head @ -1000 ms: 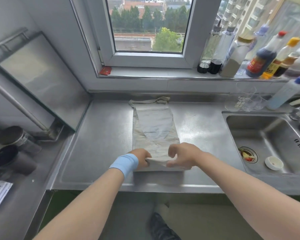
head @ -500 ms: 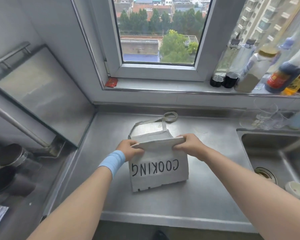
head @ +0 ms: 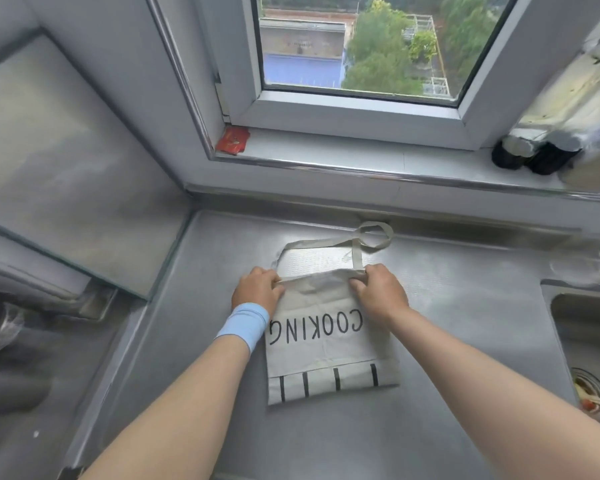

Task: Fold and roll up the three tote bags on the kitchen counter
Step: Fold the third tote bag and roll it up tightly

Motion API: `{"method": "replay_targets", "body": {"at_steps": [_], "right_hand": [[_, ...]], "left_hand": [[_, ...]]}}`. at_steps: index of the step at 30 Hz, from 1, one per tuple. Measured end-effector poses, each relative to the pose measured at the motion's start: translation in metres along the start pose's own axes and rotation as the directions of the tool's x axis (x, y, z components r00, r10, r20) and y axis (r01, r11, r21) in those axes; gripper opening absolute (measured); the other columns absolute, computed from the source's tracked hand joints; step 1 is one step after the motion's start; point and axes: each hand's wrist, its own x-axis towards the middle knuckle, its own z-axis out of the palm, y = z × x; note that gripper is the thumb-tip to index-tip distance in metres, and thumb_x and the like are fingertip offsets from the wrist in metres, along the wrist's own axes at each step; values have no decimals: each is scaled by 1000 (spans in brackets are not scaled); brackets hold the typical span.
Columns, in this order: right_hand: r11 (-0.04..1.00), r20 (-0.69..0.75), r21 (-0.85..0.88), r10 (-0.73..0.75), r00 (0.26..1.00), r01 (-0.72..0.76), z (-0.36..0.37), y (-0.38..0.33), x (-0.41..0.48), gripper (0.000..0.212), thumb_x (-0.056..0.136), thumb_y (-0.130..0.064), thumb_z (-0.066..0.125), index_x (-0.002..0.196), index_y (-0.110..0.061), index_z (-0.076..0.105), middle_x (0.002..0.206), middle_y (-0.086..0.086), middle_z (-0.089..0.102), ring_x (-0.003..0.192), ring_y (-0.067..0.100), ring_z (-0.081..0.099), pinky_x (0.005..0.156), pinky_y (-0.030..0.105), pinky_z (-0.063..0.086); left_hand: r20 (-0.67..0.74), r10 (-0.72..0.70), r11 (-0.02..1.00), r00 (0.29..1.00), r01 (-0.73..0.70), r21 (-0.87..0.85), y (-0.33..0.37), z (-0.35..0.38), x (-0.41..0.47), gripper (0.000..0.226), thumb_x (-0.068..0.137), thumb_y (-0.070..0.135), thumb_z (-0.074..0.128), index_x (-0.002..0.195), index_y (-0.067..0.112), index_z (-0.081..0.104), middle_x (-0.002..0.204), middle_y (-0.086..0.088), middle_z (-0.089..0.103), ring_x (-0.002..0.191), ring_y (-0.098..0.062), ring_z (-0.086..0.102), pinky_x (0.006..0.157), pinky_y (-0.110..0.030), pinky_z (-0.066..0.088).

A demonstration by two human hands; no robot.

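Cream tote bag [head: 329, 344] lies flat on the steel counter [head: 465, 341], middle of the view, "COOKING" printed upside down to the wearer, black stripes along its 6 o'clock edge. Left hand [head: 257, 289], blue wristband [head: 245, 325] below it, pinches the bag's corner at 10 o'clock, fingers curled over the cloth edge. Right hand [head: 381, 294] grips the 2 o'clock corner the same way. The strap [head: 356, 254] trails off at 12 o'clock, looped near the counter's back edge. Sink [head: 586, 306] sits at 3 o'clock of the bag; a red packet [head: 232, 140] rests on the sill at 11 o'clock
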Motion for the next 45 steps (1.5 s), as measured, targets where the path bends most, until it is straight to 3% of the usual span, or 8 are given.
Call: {"method": "replay_targets", "body": {"at_steps": [6, 12, 16, 19, 25, 30, 39, 45], "right_hand": [[999, 7, -53, -3, 1000, 3, 8, 2, 10, 26, 95, -35, 51, 94, -10, 59, 115, 8, 49, 98, 30, 55, 76, 39, 48], [997, -69, -4, 82, 994, -83, 16, -3, 9, 26, 93, -25, 56, 112, -8, 54, 120, 13, 47, 103, 34, 56, 82, 42, 49], [931, -164, -306, -258, 952, 200, 25, 6, -11, 67, 85, -11, 60, 146, -14, 31, 153, 14, 25, 142, 33, 26, 111, 45, 30], [801, 31, -351, -508, 861, 486, 40, 17, -32, 63, 97, -30, 44, 155, -20, 23, 165, 9, 8, 152, 27, 3, 122, 47, 13], [764, 271, -422, -408, 872, 489, 54, 33, -45, 67, 94, -58, 7, 156, -36, -5, 160, -1, -22, 149, 20, -20, 118, 43, -15], [688, 184, -495, -514, 838, 531, 48, 34, -55, 64, 97, -49, 34, 154, -23, 27, 162, 14, 21, 148, 35, 23, 116, 51, 20], [509, 409, -493, -580, 704, 706, 22, 30, -102, 59, 80, -53, 35, 125, -19, 49, 130, 7, 48, 110, 29, 50, 82, 43, 48], [683, 346, -390, -513, 786, 617, 0, 6, -104, 28, 97, -31, 36, 80, -15, 52, 91, 7, 66, 77, 30, 57, 64, 35, 38]], "left_hand": [[-208, 245, 963, 947, -213, 164, 17, 10, -5, 34, 78, 15, 68, 111, 23, 64, 125, -6, 54, 111, -32, 55, 87, -40, 45], [237, 313, 903, 920, -365, 225, 35, 44, -30, 69, 90, 61, 32, 151, 36, 13, 162, 2, -9, 148, -21, -12, 119, -47, -4], [281, 286, 883, 916, -366, 294, 30, 56, -28, 78, 90, 67, 26, 151, 37, -11, 157, 3, -29, 143, -19, -30, 115, -50, -16], [249, 305, 887, 919, -369, 277, 29, 59, -30, 78, 89, 70, 23, 152, 36, -9, 158, 4, -27, 144, -18, -29, 116, -50, -15], [146, 330, 903, 933, -357, 240, 19, 49, -51, 65, 93, 54, 46, 150, 34, 23, 162, 2, 3, 149, -21, 0, 119, -42, 3], [-17, 471, 869, 882, -461, 181, -1, 44, -72, 28, 75, 15, 72, 95, 29, 61, 100, 5, 54, 92, -24, 57, 77, -32, 45], [271, 396, 862, 877, -457, 219, 5, 22, -105, 82, 65, 77, 56, 127, 25, 46, 133, 0, 36, 126, -22, 30, 104, -35, 32], [434, 299, 912, 850, -389, 133, 9, -1, -103, 37, 82, 38, 59, 117, 27, 62, 129, 0, 54, 118, -23, 51, 92, -31, 44]]}}
